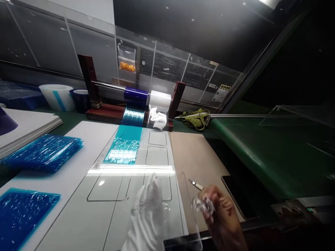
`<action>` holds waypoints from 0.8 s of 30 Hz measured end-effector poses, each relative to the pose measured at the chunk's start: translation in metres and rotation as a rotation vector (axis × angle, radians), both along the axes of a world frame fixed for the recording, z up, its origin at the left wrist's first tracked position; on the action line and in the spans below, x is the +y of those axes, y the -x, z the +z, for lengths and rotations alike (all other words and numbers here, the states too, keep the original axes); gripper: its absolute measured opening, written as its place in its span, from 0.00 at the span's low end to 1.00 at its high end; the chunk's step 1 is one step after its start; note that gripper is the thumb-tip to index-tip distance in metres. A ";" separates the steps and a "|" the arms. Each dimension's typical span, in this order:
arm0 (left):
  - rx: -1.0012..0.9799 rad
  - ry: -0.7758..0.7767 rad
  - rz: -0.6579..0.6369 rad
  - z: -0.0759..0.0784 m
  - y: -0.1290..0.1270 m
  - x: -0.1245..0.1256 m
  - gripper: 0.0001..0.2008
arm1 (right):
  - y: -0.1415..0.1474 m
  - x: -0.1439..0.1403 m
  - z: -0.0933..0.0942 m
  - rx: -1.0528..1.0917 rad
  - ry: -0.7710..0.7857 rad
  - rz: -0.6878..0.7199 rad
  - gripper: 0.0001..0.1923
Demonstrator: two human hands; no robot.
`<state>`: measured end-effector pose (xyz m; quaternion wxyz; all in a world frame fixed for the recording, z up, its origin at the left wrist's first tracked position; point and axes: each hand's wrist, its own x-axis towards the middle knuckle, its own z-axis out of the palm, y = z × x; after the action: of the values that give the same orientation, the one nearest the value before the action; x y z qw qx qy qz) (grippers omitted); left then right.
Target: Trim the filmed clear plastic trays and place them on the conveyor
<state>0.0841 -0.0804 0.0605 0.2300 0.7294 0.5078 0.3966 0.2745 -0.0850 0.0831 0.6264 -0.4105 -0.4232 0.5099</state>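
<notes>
My left hand (146, 216), in a white glove, lies with fingers stretched forward over the glossy panel with black outlines (99, 219). A clear sheet shows faintly beside it; whether the hand grips it, I cannot tell. My right hand (222, 212) is bare and closed around a craft knife (195, 184), its blade pointing forward and left. Crumpled clear film (202, 205) is bunched at its fingers. A strip of teal film (125, 144) runs from the blue roll (136, 96) onto the panel's far part. Next to that roll sits a white film roll (160, 99).
Both rolls hang on a metal rod between red-brown uprights (89, 78). Blue film stacks (47, 151) lie left. A dark phone (238, 197) rests on the brown board (191, 150). A green surface (261, 150) is at right. A yellow-green cloth (195, 118) lies behind.
</notes>
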 end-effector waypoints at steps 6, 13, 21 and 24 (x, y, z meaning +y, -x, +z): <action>0.312 -0.184 0.016 -0.003 -0.009 -0.004 0.56 | 0.009 -0.020 -0.019 -0.135 0.106 -0.072 0.18; 0.499 -0.152 0.132 0.004 0.008 -0.017 0.56 | 0.013 -0.018 -0.029 -0.583 0.122 -0.058 0.29; 0.825 0.048 0.078 0.018 0.004 -0.010 0.50 | 0.047 -0.006 -0.023 -1.179 -0.298 -0.150 0.18; 1.021 0.040 0.061 0.019 -0.002 -0.009 0.47 | 0.057 -0.008 -0.018 -1.499 -0.549 -0.285 0.18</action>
<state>0.0858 -0.0892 0.0792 -0.0451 0.8105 0.5838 -0.0132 0.2178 -0.0930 0.0649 0.3138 -0.5245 -0.7841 -0.1074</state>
